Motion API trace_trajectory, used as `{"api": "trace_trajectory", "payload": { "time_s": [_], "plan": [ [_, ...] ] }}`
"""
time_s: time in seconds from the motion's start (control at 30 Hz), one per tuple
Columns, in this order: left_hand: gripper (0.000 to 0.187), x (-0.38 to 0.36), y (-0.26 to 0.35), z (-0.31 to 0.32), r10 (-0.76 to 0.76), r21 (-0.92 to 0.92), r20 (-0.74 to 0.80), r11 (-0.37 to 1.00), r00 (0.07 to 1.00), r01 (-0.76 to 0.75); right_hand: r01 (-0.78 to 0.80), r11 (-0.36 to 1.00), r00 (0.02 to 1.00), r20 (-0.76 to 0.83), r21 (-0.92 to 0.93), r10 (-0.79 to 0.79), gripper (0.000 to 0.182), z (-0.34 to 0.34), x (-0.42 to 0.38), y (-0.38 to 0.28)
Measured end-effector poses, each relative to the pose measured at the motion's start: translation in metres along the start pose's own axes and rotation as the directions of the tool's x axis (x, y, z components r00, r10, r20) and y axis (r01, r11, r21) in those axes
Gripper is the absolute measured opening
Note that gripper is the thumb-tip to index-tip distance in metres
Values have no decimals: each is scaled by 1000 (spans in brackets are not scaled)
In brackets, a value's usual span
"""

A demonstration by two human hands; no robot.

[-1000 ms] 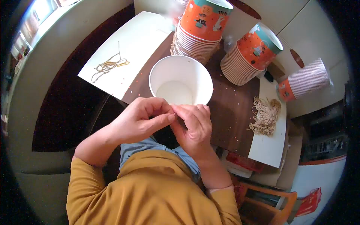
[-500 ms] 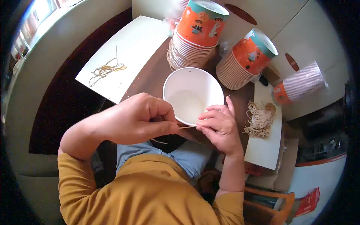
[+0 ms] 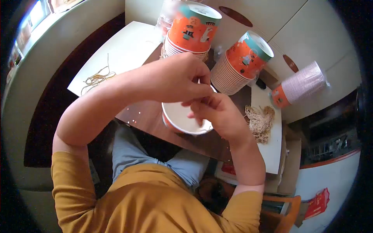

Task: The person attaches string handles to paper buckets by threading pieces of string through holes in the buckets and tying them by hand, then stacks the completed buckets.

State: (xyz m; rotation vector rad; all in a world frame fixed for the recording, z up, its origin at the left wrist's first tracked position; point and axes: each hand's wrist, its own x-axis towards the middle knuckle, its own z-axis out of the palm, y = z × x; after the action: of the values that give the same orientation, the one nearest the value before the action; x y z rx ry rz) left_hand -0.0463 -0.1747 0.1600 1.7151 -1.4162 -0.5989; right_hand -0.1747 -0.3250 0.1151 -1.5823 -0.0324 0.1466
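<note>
A white-lined paper bucket [image 3: 176, 121] with an orange outside stands on the brown table in front of me. My left hand [image 3: 190, 79] reaches over its far rim, thumb and fingers pinched together. Whatever lies in that pinch is too small or hidden to see. Just below and to the right, my right hand [image 3: 213, 114] hangs over the bucket's right side with curled, slightly blurred fingers, close to the left fingertips. No string shows between the hands. A small dark spot marks the near rim.
Behind stand two stacks of orange-and-teal buckets, a left stack [image 3: 194, 33] and a right stack [image 3: 241, 62]. A wrapped stack [image 3: 299, 87] leans at the far right. A bundle of strings [image 3: 260, 122] lies right; loose strings [image 3: 95, 80] lie left on a white board [image 3: 120, 50].
Both hands have moved from the bucket's near rim up and away over its far right part. The string stretched between them is out of sight. The bucket's near rim now shows.
</note>
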Motion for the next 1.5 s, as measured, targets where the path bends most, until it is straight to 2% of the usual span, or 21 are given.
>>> {"api": "trace_trajectory", "payload": {
  "time_s": [0.03, 0.13, 0.17, 0.23, 0.33, 0.37, 0.4, 0.47, 0.5, 0.57, 0.6, 0.67, 0.73, 0.83, 0.93, 1.07, 1.13, 1.17, 1.23, 1.33, 1.5],
  "plan": [
    [26, 0, 2, -5, 29, 95, -20, 995, 999, -27, -10, 998, 995, -102, -56, 4, 23, 5, 0, -9],
    [28, -8, -8, -33, -164, 90, 68, 983, 984, 158, 27, 998, 989, -150, 62, -18, 21, -28, -11, -20],
    [28, -13, -21, -42, -113, 73, 80, 992, 990, 107, 125, 988, 976, -191, 86, -107, 21, -42, -17, -16],
    [30, -26, -31, -53, -226, 39, 47, 974, 973, 225, 288, 940, 948, -196, 182, -252, 22, -71, -27, -5],
    [31, -31, -48, -51, -248, -85, 53, 964, 967, 252, 151, 987, 922, -368, 59, -119, 20, -80, -37, 8],
    [31, -30, -53, -49, -234, -147, 61, 959, 970, 241, 45, 999, 931, -360, -23, -50, 21, -84, -38, 9],
    [31, -28, -49, -45, -218, -85, 39, 972, 975, 221, 29, 940, 902, -397, -339, -171, 23, -81, -36, 10],
    [30, -16, -31, -37, -185, 40, -10, 982, 983, 185, -61, 548, 847, -334, -835, -415, 30, -71, -27, 10],
    [29, -8, -35, -31, -87, 15, -1, 996, 996, 87, -24, 533, 843, -304, -846, -444, 51, -67, -23, 2],
    [28, 11, -25, -21, -11, 43, 28, 999, 1000, 9, 224, 899, 904, -265, -377, -337, 58, -40, -8, -16],
    [28, 19, -20, -16, 28, 55, 46, 998, 999, -30, 291, 955, 929, -222, -61, -297, 62, -29, 0, -22],
    [29, 32, -13, -10, 2, 32, 45, 999, 999, -4, 144, 989, 989, -12, -42, -145, 69, -24, 14, -28],
    [31, 36, -13, -14, -64, -3, 70, 998, 995, 64, 33, 998, 991, -126, -56, -40, 41, -24, 12, -31],
    [33, 27, -29, -26, -173, -101, 146, 977, 974, 188, -9, 983, 960, -275, -184, -43, 21, -36, 5, -30],
    [30, 18, -48, -26, -197, -256, 174, 937, 965, 238, -11, 950, 934, -342, -311, -101, 21, -48, -1, -20],
    [31, 18, -55, -17, -103, -383, 163, 910, 981, 159, -124, 938, 949, -316, -323, 17, 21, -52, -3, -16],
    [29, 18, -54, -16, -80, -295, 49, 951, 996, 91, -199, 908, 932, -358, -370, 58, 23, -57, -6, -13],
    [30, 19, -56, -12, -41, -218, -47, 976, 998, 29, -157, 756, 886, -429, -636, -177, 25, -61, -9, -9],
    [25, 18, -53, -5, -33, -10, -168, 999, 985, 32, -219, 228, 729, -314, -949, -609, 29, -67, -18, 0],
    [18, 26, -94, 20, 421, 606, -223, 767, 879, -214, -404, 584, 739, -627, -705, -246, 35, -43, -35, 9],
    [14, 27, -122, 42, 439, 456, -266, 842, 858, -290, -458, 547, 666, -678, -701, -310, 27, -43, -33, 56]
  ]
}}
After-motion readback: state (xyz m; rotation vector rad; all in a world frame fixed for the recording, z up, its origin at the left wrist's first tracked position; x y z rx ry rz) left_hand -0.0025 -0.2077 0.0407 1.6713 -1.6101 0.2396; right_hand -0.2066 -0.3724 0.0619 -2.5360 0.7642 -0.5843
